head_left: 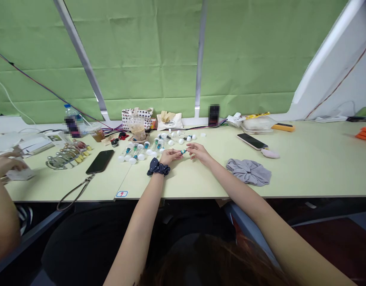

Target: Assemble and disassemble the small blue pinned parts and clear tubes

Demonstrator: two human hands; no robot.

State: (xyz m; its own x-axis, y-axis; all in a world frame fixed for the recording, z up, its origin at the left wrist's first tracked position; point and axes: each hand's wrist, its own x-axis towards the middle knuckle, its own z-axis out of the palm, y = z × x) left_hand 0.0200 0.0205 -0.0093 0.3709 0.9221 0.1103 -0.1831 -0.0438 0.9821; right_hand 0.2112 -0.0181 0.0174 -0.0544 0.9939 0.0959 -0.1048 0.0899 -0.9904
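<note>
My left hand (170, 156) has its fingertips closed on a small blue-green piece (183, 152), too small to tell its kind; a dark dotted scrunchie (158, 167) is round that wrist. Just right of the piece is my right hand (200, 153), its fingers bent and apart, the tips close to the piece's end; whether they touch it I cannot tell. Several clear tubes with white caps (141, 156), holding blue or green bits, lie beyond and to the left of my hands. More capped tubes (181, 141) lie farther back.
Right of my arm lie a grey scrunchie (250, 172) and a phone (252, 141). Another phone (99, 162) with a strap is at left, beside a rack of glass-like pieces (68, 156). A drink cup (138, 129) stands behind the tubes. Another person's hand (6, 163) is at far left.
</note>
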